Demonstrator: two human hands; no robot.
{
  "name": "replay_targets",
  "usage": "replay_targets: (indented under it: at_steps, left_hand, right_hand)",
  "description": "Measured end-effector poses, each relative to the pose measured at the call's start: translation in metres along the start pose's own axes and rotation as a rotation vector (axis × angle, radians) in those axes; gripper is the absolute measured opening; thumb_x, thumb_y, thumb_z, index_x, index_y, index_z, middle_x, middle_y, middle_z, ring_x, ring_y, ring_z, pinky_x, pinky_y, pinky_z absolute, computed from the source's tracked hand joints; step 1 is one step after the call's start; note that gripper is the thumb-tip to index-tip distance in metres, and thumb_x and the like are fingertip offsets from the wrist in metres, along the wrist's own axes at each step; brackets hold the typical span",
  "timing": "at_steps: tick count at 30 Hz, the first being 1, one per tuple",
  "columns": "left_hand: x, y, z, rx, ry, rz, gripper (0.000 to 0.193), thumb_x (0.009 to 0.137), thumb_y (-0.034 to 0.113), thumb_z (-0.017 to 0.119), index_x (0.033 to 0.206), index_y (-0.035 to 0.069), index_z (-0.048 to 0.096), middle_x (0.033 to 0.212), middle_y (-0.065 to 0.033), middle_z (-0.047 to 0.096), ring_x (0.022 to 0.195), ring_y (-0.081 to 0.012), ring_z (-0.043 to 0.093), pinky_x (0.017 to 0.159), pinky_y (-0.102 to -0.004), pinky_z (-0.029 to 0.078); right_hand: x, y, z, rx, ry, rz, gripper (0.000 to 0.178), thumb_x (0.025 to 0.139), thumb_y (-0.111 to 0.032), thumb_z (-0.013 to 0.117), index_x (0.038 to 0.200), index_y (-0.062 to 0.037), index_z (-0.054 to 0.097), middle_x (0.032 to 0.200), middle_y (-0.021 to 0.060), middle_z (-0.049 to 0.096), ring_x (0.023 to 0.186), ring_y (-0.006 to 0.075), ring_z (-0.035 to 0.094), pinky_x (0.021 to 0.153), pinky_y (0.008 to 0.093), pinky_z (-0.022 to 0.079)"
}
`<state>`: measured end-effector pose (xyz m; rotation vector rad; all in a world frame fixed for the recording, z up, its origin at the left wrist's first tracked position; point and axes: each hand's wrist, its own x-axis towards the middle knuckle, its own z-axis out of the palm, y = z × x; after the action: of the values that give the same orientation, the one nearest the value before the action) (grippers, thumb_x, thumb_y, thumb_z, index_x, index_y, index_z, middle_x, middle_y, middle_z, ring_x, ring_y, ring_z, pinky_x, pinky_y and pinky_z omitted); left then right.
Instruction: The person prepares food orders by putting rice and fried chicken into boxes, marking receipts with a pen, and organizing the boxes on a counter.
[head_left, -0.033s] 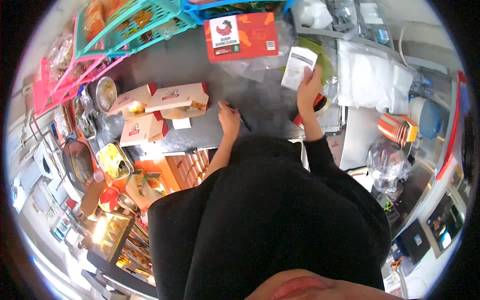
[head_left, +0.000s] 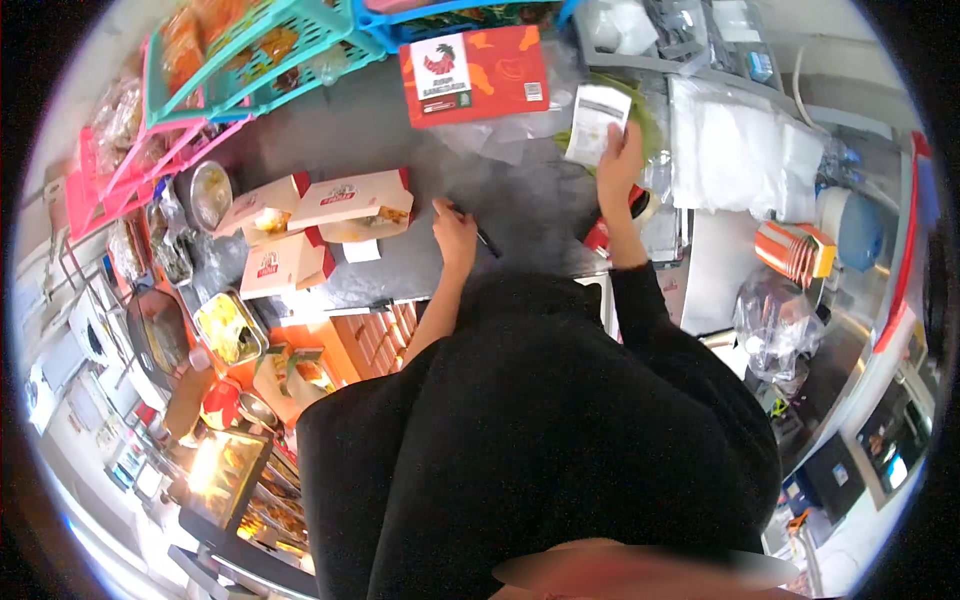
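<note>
My right hand [head_left: 620, 165] is closed on a white printed receipt [head_left: 597, 122], holding it up by its lower right corner over the far side of the counter. Behind the receipt a green, leaf-like thing [head_left: 640, 110] partly shows. Above the middle of the dark counter [head_left: 400, 120], my left hand [head_left: 455, 235] grips a slim dark pen [head_left: 487, 240] whose end points toward me. Left of that hand stand several food boxes, among them a long box [head_left: 350, 195] with food showing at its open side and a smaller box [head_left: 285, 265] nearer me. A white slip [head_left: 362, 250] lies beside them.
A red carton [head_left: 510, 80] sits at the back, beside teal baskets [head_left: 260, 100] and pink baskets [head_left: 100, 195] of packed food. Clear plastic bags [head_left: 740, 150] lie to the right. Metal bowls [head_left: 211, 195] and a tray of yellow food [head_left: 228, 325] stand at the left.
My right hand and the receipt have shifted slightly away from me. The left hand keeps its grip on the pen, almost in the same place.
</note>
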<state>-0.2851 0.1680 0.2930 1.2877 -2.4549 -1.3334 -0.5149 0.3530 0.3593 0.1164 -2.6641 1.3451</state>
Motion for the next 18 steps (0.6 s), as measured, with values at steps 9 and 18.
replay_targets:
  at_steps: [9,18]
  left_hand:
    - [0.015,0.075,-0.014,-0.041,0.120,0.117,0.040,0.089,0.005,0.067,0.124,0.001,0.047,0.108,-0.0209,0.058,0.092,-0.0339,0.064,0.080,-0.0413,0.050]
    - [-0.006,0.196,-0.073,-0.606,-0.463,0.254,0.044,0.089,-0.004,0.069,0.132,-0.001,0.060,0.135,-0.0094,0.061,0.123,-0.0171,0.057,0.105,-0.0300,0.044]
  right_hand:
    - [0.032,-0.095,-0.005,0.186,0.100,0.030,0.022,0.106,-0.025,0.054,0.101,-0.0030,0.057,0.079,0.0184,0.060,0.072,0.0204,0.060,0.068,0.0393,0.047]
    - [-0.084,-0.105,-0.055,0.339,-0.163,0.112,0.014,0.102,-0.017,0.056,0.104,-0.0034,0.057,0.077,0.0166,0.057,0.068,0.0228,0.057,0.067,0.0398,0.046]
